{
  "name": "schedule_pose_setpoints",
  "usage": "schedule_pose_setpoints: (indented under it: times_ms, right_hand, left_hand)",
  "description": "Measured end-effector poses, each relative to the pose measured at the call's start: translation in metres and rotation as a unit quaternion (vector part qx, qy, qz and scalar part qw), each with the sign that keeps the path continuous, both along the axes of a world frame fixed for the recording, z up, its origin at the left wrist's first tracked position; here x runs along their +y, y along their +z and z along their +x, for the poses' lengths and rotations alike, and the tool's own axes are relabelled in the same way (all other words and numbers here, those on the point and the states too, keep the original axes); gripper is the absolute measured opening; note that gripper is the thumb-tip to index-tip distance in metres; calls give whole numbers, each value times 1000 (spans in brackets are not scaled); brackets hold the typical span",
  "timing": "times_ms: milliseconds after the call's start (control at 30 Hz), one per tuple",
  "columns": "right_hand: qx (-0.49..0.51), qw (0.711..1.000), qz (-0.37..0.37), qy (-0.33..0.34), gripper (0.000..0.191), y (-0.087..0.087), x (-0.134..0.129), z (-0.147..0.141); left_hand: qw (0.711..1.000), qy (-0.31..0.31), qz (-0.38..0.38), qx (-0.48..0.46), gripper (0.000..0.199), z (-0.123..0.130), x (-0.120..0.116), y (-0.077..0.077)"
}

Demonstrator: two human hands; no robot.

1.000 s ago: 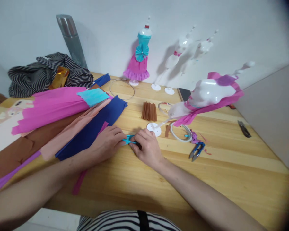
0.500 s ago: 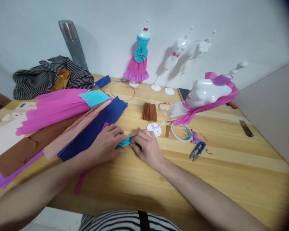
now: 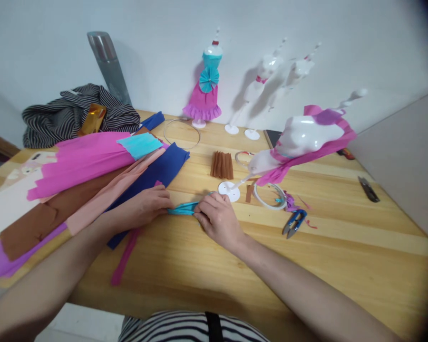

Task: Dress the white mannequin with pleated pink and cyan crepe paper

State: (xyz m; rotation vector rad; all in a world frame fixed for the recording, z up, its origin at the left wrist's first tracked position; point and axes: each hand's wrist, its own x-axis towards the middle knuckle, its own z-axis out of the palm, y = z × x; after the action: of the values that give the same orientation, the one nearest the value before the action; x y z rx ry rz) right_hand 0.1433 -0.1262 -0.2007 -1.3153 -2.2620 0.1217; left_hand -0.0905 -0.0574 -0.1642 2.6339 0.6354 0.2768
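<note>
A narrow, folded turquoise strip (image 3: 182, 209) stretches between my two hands, low over the wooden table. My left hand (image 3: 149, 205) is closed on its left end, and my right hand (image 3: 219, 218) pinches its right end. Under and beside my left forearm lie a navy blue sheet (image 3: 164, 166) and a magenta strip (image 3: 126, 259). Just beyond my right hand is the round white base (image 3: 228, 191) of a tilted white mannequin (image 3: 303, 135) draped in pink. A pleated brown piece (image 3: 221, 165) sits behind that base.
Colored sheets (image 3: 85, 159) cover the left side, with striped cloth (image 3: 78, 111) and a bottle (image 3: 110, 66) behind. A dressed mannequin (image 3: 209, 80) stands at the back. Blue snips (image 3: 294, 223), a white tape ring (image 3: 270, 196) and a cutter (image 3: 368, 189) lie right.
My left hand has moved left, and a longer stretch of the turquoise strip shows between my hands. The navy sheet's near end has shifted right. My right hand has stayed nearly still.
</note>
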Motion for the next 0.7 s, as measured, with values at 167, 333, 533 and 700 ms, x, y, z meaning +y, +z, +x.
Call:
schedule_pose_setpoints:
  times_ms: [167,333,533,700]
  right_hand:
    - [5,1000,6,-6,16,0,0,0]
    - [10,1000,2,-5,15,2,0,0]
    - [4,1000,1,-5,15,2,0,0]
    - [6,1000,6,-1,15,3,0,0]
  left_hand:
    - [999,38,26,23,31,-21,10,14]
    - [997,57,56,-14,23,-17,-3,29]
    - [997,71,22,3,10,3,-19,15]
    - [995,93,36,22,7,7,-20,4]
